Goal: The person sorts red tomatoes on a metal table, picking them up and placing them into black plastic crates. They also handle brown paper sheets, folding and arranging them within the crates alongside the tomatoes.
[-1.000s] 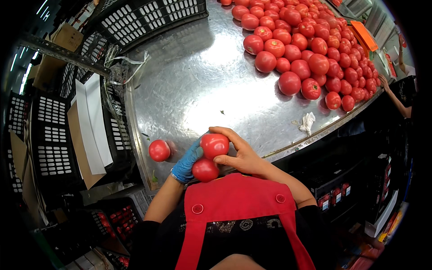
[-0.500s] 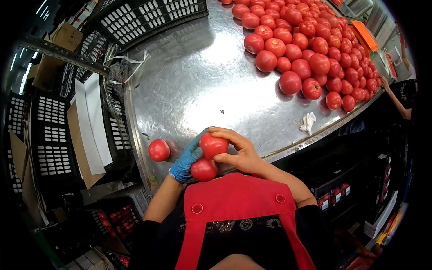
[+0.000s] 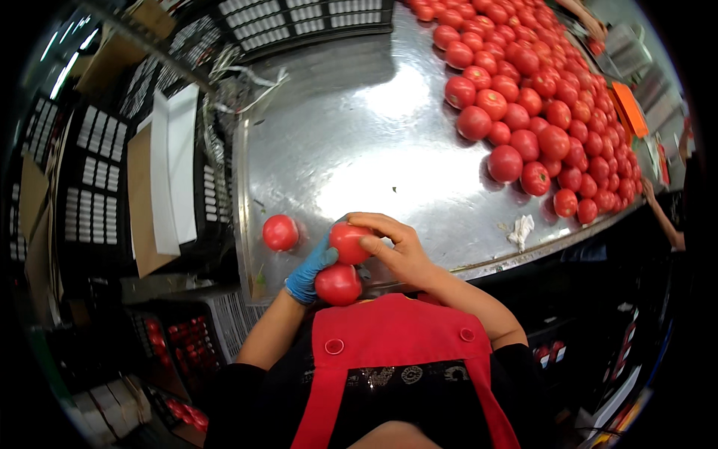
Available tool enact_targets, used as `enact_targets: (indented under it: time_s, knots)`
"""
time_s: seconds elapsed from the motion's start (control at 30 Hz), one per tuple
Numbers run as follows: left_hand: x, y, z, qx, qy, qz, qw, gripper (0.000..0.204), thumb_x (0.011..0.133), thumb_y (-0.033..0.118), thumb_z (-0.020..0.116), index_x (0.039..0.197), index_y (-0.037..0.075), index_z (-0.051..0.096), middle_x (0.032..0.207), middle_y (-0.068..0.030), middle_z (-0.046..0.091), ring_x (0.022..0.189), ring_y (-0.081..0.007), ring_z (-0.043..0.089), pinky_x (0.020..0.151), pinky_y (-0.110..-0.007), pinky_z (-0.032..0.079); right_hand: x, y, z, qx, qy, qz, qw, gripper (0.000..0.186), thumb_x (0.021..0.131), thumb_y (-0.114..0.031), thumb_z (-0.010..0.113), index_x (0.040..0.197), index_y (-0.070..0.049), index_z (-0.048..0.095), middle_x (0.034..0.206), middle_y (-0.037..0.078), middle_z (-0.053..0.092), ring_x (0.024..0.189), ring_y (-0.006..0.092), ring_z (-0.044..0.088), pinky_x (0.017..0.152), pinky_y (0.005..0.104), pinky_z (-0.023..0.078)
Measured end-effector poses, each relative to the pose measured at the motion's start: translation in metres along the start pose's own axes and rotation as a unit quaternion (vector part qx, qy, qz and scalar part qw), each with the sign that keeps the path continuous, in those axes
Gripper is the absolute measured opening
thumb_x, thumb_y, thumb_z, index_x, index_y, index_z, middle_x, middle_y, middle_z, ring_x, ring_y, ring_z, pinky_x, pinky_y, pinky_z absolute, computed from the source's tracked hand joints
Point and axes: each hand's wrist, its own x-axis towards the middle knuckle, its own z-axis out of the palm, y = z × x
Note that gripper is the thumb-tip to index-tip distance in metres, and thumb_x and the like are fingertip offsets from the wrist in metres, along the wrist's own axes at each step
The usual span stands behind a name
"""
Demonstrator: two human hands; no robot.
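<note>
Near the front edge of the steel table [image 3: 314, 142], my left hand [image 3: 311, 269] in a blue glove is closed on a red tomato [image 3: 345, 245]. My bare right hand [image 3: 396, 253] grips that same tomato, thumb on its face and fingers over its top. A second tomato [image 3: 336, 287] sits just below, between my left hand and the apron; whether the glove holds it too I cannot tell. A lone tomato [image 3: 280, 233] rests on the table to their left.
A large pile of tomatoes [image 3: 527, 105] covers the right side, beside a crumpled white scrap [image 3: 521, 233]. Black crates [image 3: 90, 183] and cardboard stand at left, another crate [image 3: 299, 22] at the back. Co-workers' arms [image 3: 666, 213] appear at the right.
The view has shifted, with the table and pile appearing farther right. My right thumb has moved up onto the upper tomato's face. Another person's hand now shows at the top right.
</note>
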Motion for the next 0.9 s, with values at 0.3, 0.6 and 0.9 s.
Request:
enact_targets:
  time_s: [0.3, 0.6, 0.9]
  knots:
    - [-0.088, -0.018, -0.038, -0.119, 0.099, 0.245, 0.957, 0.078, 0.080, 0.042, 0.066, 0.139, 0.008, 0.027, 0.115, -0.0205, 0.053, 0.084, -0.0322, 0.063, 0.064, -0.043, 0.057, 0.073, 0.029, 0.070, -0.317, -0.138, -0.076, 0.935, 0.070, 0.075, -0.018, 0.071, 0.134, -0.004, 0.036, 0.138, 0.020, 0.031, 0.118, 0.0344, 0.045, 0.096, 0.0385, 0.041]
    - [-0.129, -0.062, -0.066, -0.226, 0.161, 0.308, 0.910, 0.070, 0.085, 0.045, 0.059, 0.138, 0.009, 0.030, 0.114, -0.0220, 0.053, 0.087, -0.0321, 0.061, 0.063, -0.048, 0.057, 0.085, 0.072, 0.098, -0.229, -0.190, -0.046, 0.954, 0.083, 0.063, -0.017, 0.081, 0.133, -0.006, 0.037, 0.129, 0.017, 0.042, 0.120, 0.0338, 0.042, 0.102, 0.0382, 0.036]
    - [-0.095, -0.051, -0.067, -0.199, 0.095, 0.230, 0.948, 0.067, 0.086, 0.048, 0.055, 0.132, 0.003, 0.037, 0.111, -0.0217, 0.055, 0.086, -0.0326, 0.062, 0.063, -0.047, 0.056, 0.034, 0.031, 0.058, -0.262, -0.092, -0.136, 0.951, 0.086, 0.062, -0.023, 0.084, 0.132, -0.006, 0.038, 0.127, 0.018, 0.042, 0.120, 0.0336, 0.042, 0.100, 0.0402, 0.037]
